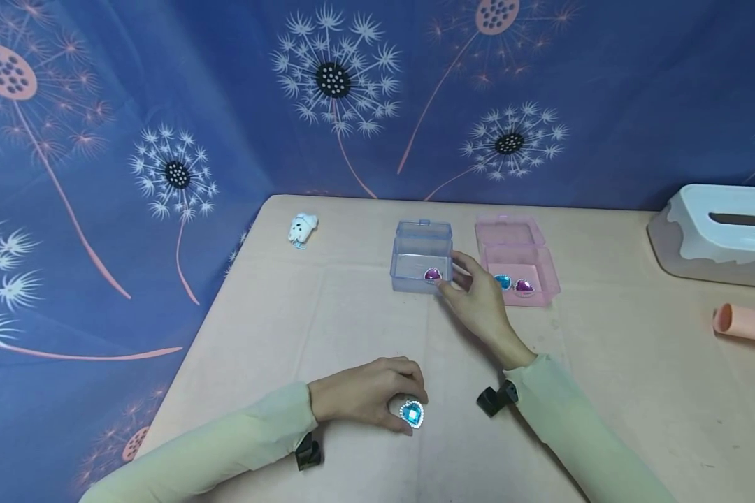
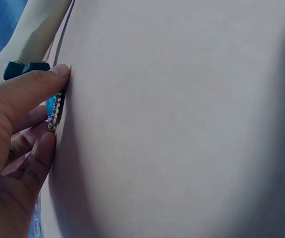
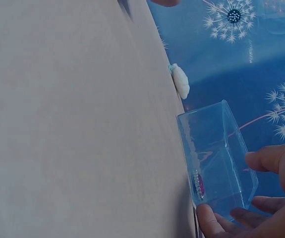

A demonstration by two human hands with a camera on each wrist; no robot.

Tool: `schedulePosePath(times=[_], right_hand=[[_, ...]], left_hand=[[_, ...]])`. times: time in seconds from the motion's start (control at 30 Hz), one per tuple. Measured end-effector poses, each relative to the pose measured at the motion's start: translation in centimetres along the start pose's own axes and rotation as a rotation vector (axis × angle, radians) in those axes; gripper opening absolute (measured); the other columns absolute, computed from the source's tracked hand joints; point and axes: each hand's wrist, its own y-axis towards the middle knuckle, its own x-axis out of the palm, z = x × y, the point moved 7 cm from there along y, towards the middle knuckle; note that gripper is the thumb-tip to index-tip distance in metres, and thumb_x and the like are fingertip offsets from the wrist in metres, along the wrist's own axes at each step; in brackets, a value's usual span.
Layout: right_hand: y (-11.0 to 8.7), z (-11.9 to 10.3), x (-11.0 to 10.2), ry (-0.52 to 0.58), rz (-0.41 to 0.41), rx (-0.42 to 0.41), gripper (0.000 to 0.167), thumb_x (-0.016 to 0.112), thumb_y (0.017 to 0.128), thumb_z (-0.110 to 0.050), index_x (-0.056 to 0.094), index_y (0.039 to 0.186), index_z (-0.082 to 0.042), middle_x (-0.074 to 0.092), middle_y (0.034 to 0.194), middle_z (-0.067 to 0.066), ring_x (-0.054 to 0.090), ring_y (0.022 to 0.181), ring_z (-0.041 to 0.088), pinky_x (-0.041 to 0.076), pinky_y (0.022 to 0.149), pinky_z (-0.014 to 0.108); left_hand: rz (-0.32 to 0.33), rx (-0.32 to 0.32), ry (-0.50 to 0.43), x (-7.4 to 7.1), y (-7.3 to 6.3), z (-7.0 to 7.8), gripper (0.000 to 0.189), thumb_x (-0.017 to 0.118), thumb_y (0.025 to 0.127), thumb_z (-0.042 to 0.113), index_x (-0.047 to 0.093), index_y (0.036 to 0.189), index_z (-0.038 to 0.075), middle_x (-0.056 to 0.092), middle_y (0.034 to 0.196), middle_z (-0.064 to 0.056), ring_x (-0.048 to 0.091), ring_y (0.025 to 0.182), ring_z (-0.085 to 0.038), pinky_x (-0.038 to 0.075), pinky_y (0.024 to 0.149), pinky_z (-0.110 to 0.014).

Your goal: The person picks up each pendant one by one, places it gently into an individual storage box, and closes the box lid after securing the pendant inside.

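Note:
My left hand (image 1: 374, 391) pinches a blue heart-shaped gem (image 1: 412, 413) with a beaded silver rim, thumb on one side and fingers on the other, low over the table. The left wrist view shows that gem (image 2: 51, 106) edge-on between the fingers. Farther back, my right hand (image 1: 478, 297) grips the right side of a clear blue lidded box (image 1: 409, 283), whose lid stands open. Inside that box lies a purple gem (image 1: 433, 274) with a silver rim; it shows edge-on in the right wrist view, close to the fingertips (image 3: 206, 218).
Just right of the blue box, a clear pink box (image 1: 544, 297) stands open, holding a blue gem (image 1: 502, 281) and a purple gem (image 1: 524, 286). A small white figure (image 1: 303, 228) lies at the back left. A tissue box (image 1: 717, 237) and a pink roll (image 1: 749, 323) are at the right.

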Motion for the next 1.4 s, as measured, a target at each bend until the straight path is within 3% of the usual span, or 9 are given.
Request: schedulePosePath(times=[0.73, 0.97, 1.17, 1.4], right_hand=[[-0.1, 0.0, 0.0, -0.018, -0.005, -0.014, 0.057, 0.068, 0.089, -0.013, 0.045, 0.14, -0.003, 0.051, 0.138, 0.025, 0.058, 0.12, 0.037, 0.051, 0.092, 0.042], [-0.1, -0.1, 0.0, -0.026, -0.002, -0.018, 0.057, 0.067, 0.089, -0.013, 0.045, 0.14, -0.002, 0.052, 0.139, 0.024, 0.058, 0.12, 0.036, 0.051, 0.093, 0.042], [-0.1, -0.2, 0.0, -0.03, -0.004, -0.026, 0.058, 0.068, 0.089, -0.012, 0.044, 0.141, -0.002, 0.052, 0.138, 0.025, 0.058, 0.12, 0.037, 0.052, 0.092, 0.042], [-0.1, -0.2, -0.1, -0.037, -0.005, -0.021, 0.058, 0.068, 0.089, -0.013, 0.044, 0.141, -0.002, 0.051, 0.139, 0.024, 0.058, 0.12, 0.037, 0.051, 0.093, 0.042]], left_hand=[[-0.008, -0.019, -0.004, 0.2, 0.1, 0.1, 0.029, 0.08, 0.079, 0.027, 0.073, 0.104, 0.015, 0.065, 0.1, 0.008, 0.056, 0.094, 0.004, 0.04, 0.087, -0.002], [0.022, 0.003, 0.004, -0.2, 0.3, 0.3, 0.024, 0.079, 0.078, 0.024, 0.073, 0.099, 0.015, 0.063, 0.096, 0.008, 0.055, 0.092, 0.002, 0.04, 0.086, -0.003], [0.077, -0.002, -0.002, -2.1, 0.9, 0.2, 0.023, 0.079, 0.078, 0.023, 0.072, 0.099, 0.015, 0.062, 0.097, 0.007, 0.056, 0.092, -0.001, 0.043, 0.087, -0.006], [0.231, 0.008, 0.022, -6.4, 1.6, -0.3, 0.026, 0.08, 0.075, 0.019, 0.073, 0.099, 0.011, 0.064, 0.097, 0.005, 0.059, 0.091, -0.004, 0.048, 0.084, -0.012]])
